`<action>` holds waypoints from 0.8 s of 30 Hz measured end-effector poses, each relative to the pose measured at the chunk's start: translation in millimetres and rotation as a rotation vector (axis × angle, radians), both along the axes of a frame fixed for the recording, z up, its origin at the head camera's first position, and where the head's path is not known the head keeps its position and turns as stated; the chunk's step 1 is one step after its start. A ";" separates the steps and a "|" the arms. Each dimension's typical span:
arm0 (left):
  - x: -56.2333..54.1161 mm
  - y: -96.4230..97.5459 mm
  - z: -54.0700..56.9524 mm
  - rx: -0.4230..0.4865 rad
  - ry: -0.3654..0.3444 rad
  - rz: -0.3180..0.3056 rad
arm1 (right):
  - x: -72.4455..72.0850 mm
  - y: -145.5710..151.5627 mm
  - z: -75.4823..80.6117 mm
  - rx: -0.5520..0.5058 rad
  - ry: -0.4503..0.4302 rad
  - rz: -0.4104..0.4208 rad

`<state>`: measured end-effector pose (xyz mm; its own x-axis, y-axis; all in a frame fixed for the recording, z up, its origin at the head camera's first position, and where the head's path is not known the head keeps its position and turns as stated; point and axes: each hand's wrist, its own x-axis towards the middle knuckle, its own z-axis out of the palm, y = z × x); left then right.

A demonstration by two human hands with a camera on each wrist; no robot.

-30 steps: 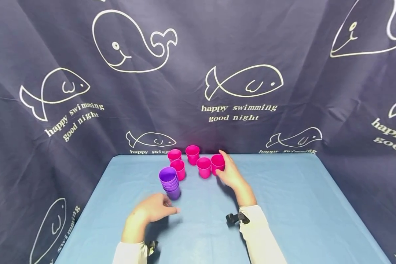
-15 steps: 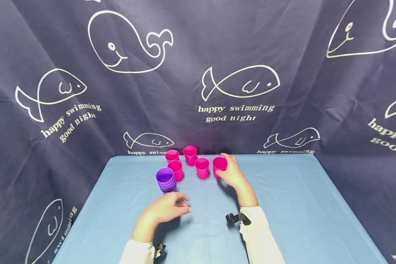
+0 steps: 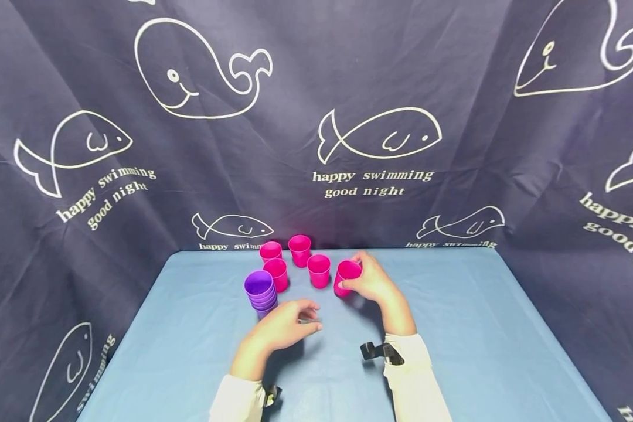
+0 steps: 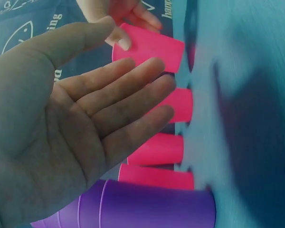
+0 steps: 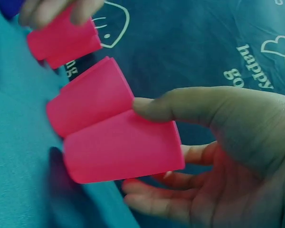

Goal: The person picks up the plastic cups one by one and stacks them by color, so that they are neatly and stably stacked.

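My right hand (image 3: 374, 281) grips a pink cup (image 5: 123, 147) near its rim, thumb on the near side and fingers on the far side. In the head view this cup leans slightly, its mouth upward, above its own shadow. My left hand (image 3: 285, 323) hovers over the table with nothing in it, its fingers loosely extended in the left wrist view. Just behind it stands a stack of nested purple cups (image 3: 259, 287), partly hidden by the hand. Between the two hands, farther back, another pink cup (image 3: 319, 271) stands upright.
More upright pink cups, including a front one (image 3: 276, 276), a back-left one (image 3: 271, 251) and a back-middle one (image 3: 299, 251), stand beyond the purple stack. A dark curtain (image 3: 380, 217) with fish drawings rises behind the blue-covered table (image 3: 469, 328).
My left hand has moved right, away from the purple stack. My right hand has taken hold of the rightmost pink cup and drawn it a little nearer, tilting it.
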<state>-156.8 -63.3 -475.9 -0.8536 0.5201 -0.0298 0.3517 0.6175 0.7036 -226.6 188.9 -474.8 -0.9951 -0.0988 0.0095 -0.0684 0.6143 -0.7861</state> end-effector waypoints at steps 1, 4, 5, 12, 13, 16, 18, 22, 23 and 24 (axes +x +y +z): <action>-0.8 2.0 0.0 0.002 -0.001 0.006 | 1.7 0.6 1.6 0.005 -0.006 0.013; -3.4 7.7 -0.1 0.023 -0.005 0.025 | 6.2 2.4 5.4 0.006 -0.040 0.058; -4.2 9.3 -0.1 0.029 -0.009 0.035 | 7.5 2.6 6.6 0.001 -0.054 0.073; -8.3 15.0 -3.0 0.043 0.027 0.077 | 11.2 0.9 13.0 -0.025 -0.107 0.170; -8.6 15.2 -3.4 0.039 0.036 0.082 | 11.3 0.0 13.6 -0.028 -0.109 0.176; -9.4 15.9 -3.9 0.028 0.053 0.100 | 11.8 -3.4 15.4 -0.044 -0.122 0.188; -9.7 16.4 -4.0 0.021 0.066 0.114 | 12.3 -6.6 16.0 -0.045 -0.132 0.192; -9.5 16.9 -5.0 0.011 0.081 0.148 | 12.8 -14.8 14.9 -0.027 -0.134 0.227; -9.5 16.8 -5.5 0.015 0.089 0.155 | 12.6 -17.1 14.4 -0.022 -0.133 0.235; -9.8 16.6 -5.9 0.023 0.094 0.161 | 12.3 -19.2 14.2 -0.020 -0.132 0.242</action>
